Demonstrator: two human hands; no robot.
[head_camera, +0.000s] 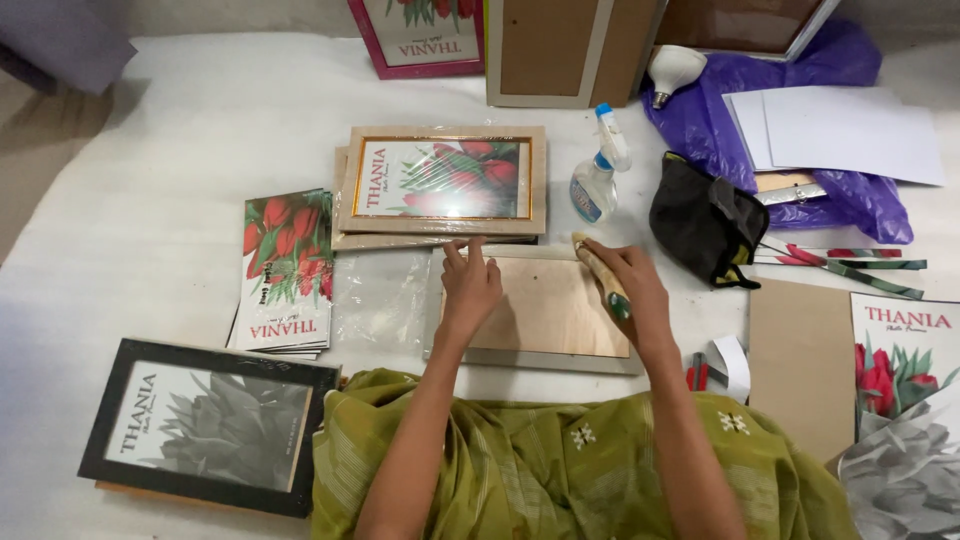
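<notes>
A picture frame (545, 352) lies face down in front of me, its brown backing board (550, 310) up. My left hand (468, 283) presses flat on the board's left part, fingers reaching its far edge. My right hand (628, 290) grips a tool with a wooden handle (597, 268) and holds it over the frame's far right corner. Just beyond stands a stack of light wooden frames (443, 180) with a red tulip print under glass.
A pile of tulip prints (285, 270) and a black frame (205, 425) lie at left. A spray bottle (598, 175), black cloth bag (705, 222), purple plastic (790, 120), white sheets (845, 130), brown board (800, 360) and red-handled pliers (698, 372) sit at right.
</notes>
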